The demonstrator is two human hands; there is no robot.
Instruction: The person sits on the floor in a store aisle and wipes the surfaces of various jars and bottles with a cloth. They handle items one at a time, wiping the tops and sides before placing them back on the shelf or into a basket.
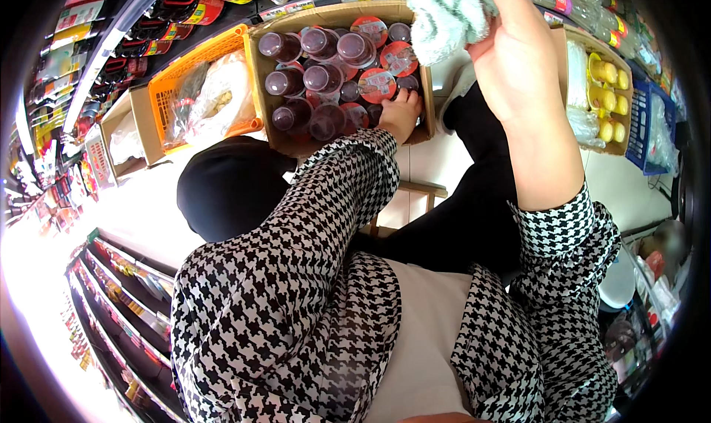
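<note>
My right hand (519, 62) is raised at the upper right and grips a pale green and white cloth (444, 18) that hangs from its fingers. At the near right corner of a cardboard box (339, 13), my left hand (401, 116) reaches in among dark plastic cups (355, 48). Its fingertips rest near a dark cup (408, 82); whether they grip one is hidden. Many cups show their narrow bases upward, while others show red printed film lids (377, 84). The cloth hangs beyond the box's right edge.
Left of the box stand an orange plastic basket (158, 98) with bagged goods and another cardboard box (145, 123). To the right are a box of yellow-cupped items (608, 92) and a blue basket (639, 129). Shelves of bottles (205, 9) run behind. A wooden stool (422, 188) is below.
</note>
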